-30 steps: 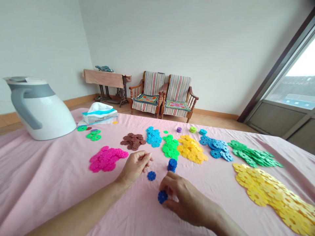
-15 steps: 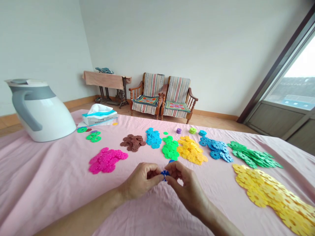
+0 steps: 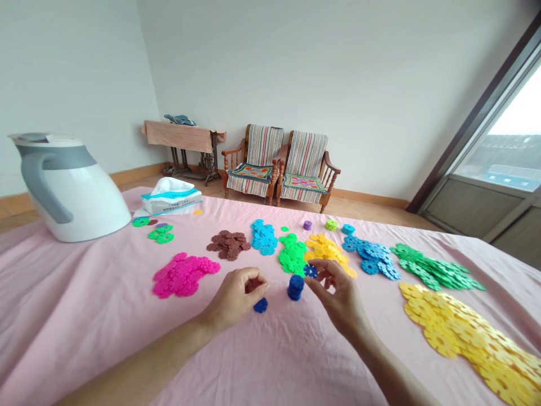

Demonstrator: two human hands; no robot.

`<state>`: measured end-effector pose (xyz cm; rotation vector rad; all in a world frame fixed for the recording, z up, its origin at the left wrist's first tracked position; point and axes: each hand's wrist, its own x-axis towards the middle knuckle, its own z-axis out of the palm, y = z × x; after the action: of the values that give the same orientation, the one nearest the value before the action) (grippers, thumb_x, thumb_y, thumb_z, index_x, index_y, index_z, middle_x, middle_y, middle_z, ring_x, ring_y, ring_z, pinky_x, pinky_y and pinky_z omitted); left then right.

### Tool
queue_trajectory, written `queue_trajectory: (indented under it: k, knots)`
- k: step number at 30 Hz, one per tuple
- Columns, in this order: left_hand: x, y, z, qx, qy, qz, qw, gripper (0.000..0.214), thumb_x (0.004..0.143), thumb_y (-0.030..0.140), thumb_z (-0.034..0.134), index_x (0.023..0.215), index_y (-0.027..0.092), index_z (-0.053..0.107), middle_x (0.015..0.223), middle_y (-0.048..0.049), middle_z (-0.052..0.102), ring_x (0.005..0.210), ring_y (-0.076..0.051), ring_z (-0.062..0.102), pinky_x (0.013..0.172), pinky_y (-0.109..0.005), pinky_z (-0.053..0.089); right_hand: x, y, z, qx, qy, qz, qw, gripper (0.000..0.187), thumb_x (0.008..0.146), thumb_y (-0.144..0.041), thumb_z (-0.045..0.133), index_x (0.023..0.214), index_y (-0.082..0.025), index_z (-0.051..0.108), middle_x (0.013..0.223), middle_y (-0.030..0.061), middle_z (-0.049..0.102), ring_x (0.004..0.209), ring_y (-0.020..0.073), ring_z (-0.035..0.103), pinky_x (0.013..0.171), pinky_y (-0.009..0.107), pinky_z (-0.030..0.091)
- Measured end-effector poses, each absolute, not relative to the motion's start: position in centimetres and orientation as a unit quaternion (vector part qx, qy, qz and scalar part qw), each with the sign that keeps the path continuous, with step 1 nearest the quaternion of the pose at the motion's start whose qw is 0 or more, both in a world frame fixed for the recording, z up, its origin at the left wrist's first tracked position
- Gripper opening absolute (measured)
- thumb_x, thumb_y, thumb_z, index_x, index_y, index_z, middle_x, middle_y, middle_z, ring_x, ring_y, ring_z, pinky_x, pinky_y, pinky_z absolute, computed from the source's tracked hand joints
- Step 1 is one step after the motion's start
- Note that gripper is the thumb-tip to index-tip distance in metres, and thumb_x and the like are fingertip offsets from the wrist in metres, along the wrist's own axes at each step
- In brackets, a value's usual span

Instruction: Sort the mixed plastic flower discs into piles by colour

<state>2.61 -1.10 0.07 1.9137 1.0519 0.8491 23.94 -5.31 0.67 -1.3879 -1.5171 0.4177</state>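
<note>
pinching a dark blue snowflake disc point(image 3: 310, 271) by its rim, the right hand point(image 3: 338, 296) holds it almost face-on, just right of an upright stack of blue discs point(image 3: 296, 287) whose long axis stands vertical; the disc looks light, thin and stiff, best taken at the edge. the left hand point(image 3: 234, 299) is curled, its hold unclear, touching a loose blue disc point(image 3: 260, 305). farther off, a magenta pile point(image 3: 181, 275) and a green pile point(image 3: 292, 254) lie on the pink sheet point(image 3: 84, 316).

A room in a home: well beyond the right hand point(image 3: 338, 296) stand two wooden armchairs point(image 3: 255, 160) with striped covers, beside a towel-draped treadle sewing table point(image 3: 181, 136) against the wall point(image 3: 338, 96)
</note>
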Motion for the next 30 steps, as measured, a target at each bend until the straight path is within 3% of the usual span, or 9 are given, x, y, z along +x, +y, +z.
queue_trajectory:
  k: [3, 7, 12, 16, 22, 30]
  knots:
    - [2.0, -1.0, 0.5, 0.806, 0.41, 0.288, 0.314, 0.011, 0.074, 0.026, 0.061, 0.078, 0.016, 0.065, 0.075, -0.0007, 0.056, 0.062, -0.011, 0.05, 0.056, -0.022, 0.039, 24.7, -4.6, -0.1, -0.579, -0.625, 0.195, 0.485, 0.025, 0.075, -0.035, 0.064, 0.095, -0.02, 0.063, 0.087, 0.004, 0.061, 0.074, 0.0167, 0.055, 0.063, 0.03, 0.042]
    - [1.5, -1.5, 1.5, 0.853, 0.381, 0.201, 0.295, 0.033, 0.062, 0.025, 0.073, 0.095, 0.02, 0.066, 0.088, -0.0012, 0.055, 0.073, -0.014, 0.053, 0.063, -0.023, 0.042, 24.3, -4.5, -0.9, -0.582, -0.638, 0.202, 0.462, 0.023, 0.075, -0.035, 0.063, 0.092, -0.021, 0.064, 0.087, 0.0039, 0.06, 0.078, 0.0182, 0.055, 0.066, 0.031, 0.041]
    - [1.7, -1.9, 2.0, 0.871, 0.378, 0.162, 0.269, 0.019, 0.065, 0.015, 0.065, 0.084, 0.018, 0.065, 0.084, -0.0006, 0.055, 0.075, -0.015, 0.053, 0.065, -0.024, 0.041, 23.4, -4.5, -1.3, -0.581, -0.639, 0.212, 0.458, 0.023, 0.075, -0.033, 0.062, 0.094, -0.021, 0.064, 0.089, 0.0043, 0.061, 0.081, 0.0191, 0.055, 0.069, 0.032, 0.04]
    - [1.8, -1.9, 1.8, 0.874, 0.377, 0.16, 0.26, 0.02, 0.065, 0.008, 0.058, 0.082, 0.018, 0.064, 0.082, -0.0002, 0.054, 0.073, -0.014, 0.053, 0.063, -0.023, 0.04, 23.2, -4.2, -1.6, -0.583, -0.636, 0.222, 0.454, 0.023, 0.075, -0.032, 0.061, 0.095, -0.02, 0.064, 0.091, 0.0048, 0.062, 0.083, 0.0196, 0.055, 0.07, 0.032, 0.039]
    - [1.4, -1.8, 1.7, 0.866, 0.393, 0.169, 0.259, 0.025, 0.063, 0.016, 0.064, 0.088, 0.017, 0.062, 0.088, -0.002, 0.055, 0.078, -0.016, 0.053, 0.065, -0.024, 0.041, 23.3, -4.1, -1.9, -0.582, -0.639, 0.223, 0.45, 0.023, 0.074, -0.032, 0.062, 0.093, -0.02, 0.064, 0.09, 0.0046, 0.062, 0.082, 0.0196, 0.056, 0.069, 0.032, 0.04]
    - [1.5, -1.8, 1.7, 0.879, 0.382, 0.168, 0.229, 0.015, 0.064, 0.01, 0.053, 0.075, 0.017, 0.06, 0.079, -0.001, 0.055, 0.071, -0.014, 0.054, 0.061, -0.022, 0.039, 24.3, -4.2, -1.3, -0.577, -0.624, 0.16, 0.501, 0.028, 0.083, -0.042, 0.052, 0.091, -0.018, 0.063, 0.086, 0.0048, 0.062, 0.074, 0.0166, 0.056, 0.065, 0.029, 0.041]
